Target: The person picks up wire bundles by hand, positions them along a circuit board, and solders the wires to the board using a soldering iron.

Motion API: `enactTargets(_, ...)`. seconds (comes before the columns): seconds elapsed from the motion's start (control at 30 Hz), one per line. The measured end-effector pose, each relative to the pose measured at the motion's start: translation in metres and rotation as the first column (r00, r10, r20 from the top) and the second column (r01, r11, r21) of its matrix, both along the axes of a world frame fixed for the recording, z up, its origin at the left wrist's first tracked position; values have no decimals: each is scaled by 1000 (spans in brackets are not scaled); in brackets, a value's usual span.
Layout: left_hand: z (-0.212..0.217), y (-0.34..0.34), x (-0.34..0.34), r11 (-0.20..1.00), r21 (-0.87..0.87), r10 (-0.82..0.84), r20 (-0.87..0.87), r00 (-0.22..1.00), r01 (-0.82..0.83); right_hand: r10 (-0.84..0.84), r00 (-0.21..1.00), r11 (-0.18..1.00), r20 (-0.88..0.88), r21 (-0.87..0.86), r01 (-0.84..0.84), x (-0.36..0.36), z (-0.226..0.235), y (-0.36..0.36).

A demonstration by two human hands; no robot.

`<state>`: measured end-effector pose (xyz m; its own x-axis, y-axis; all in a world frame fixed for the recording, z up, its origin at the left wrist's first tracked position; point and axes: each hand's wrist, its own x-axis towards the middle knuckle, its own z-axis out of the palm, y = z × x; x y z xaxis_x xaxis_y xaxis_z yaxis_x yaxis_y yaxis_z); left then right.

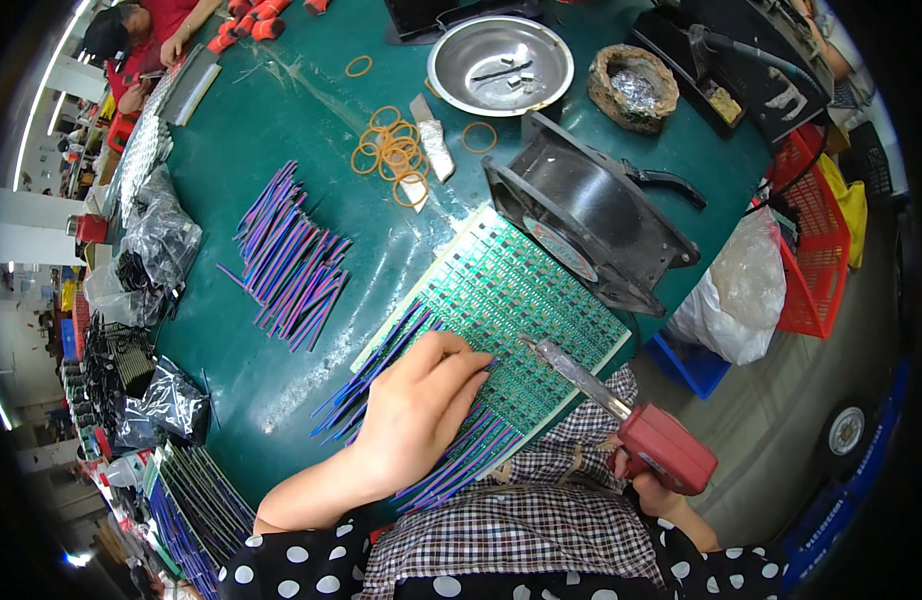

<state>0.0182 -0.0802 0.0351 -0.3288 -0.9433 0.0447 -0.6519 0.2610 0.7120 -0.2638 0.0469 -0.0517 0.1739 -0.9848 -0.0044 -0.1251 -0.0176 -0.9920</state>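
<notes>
A large green panel of small circuit boards lies in front of me on the table. Thin blue and purple wires stick out along its near left side. Over the panel, my left hand is closed in a pinch on a thin wire, whose end shows just beyond the fingertips. My right hand grips a red soldering gun, partly hidden behind its body. The gun's metal tip reaches over the panel, a little right of my left fingertips. A loose pile of cut wires lies to the left.
A black fan stands against the panel's far right side. Beyond are rubber bands, a metal bowl and a rough round pot. Plastic bags line the left edge. A co-worker sits at the far left; a red crate stands right.
</notes>
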Motion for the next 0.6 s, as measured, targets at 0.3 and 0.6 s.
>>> enactTargets(0.3, -30, 18, -3, 848, -459, -19, 473, 881, 265, -55, 998, 985, -9, 160, 56, 6, 21, -6)
enactTargets(0.6, -32, 22, -4, 864, -436, -4, 493, 870, 251, 81, 989, 997, -124, -5, -82, 5, 12, -17)
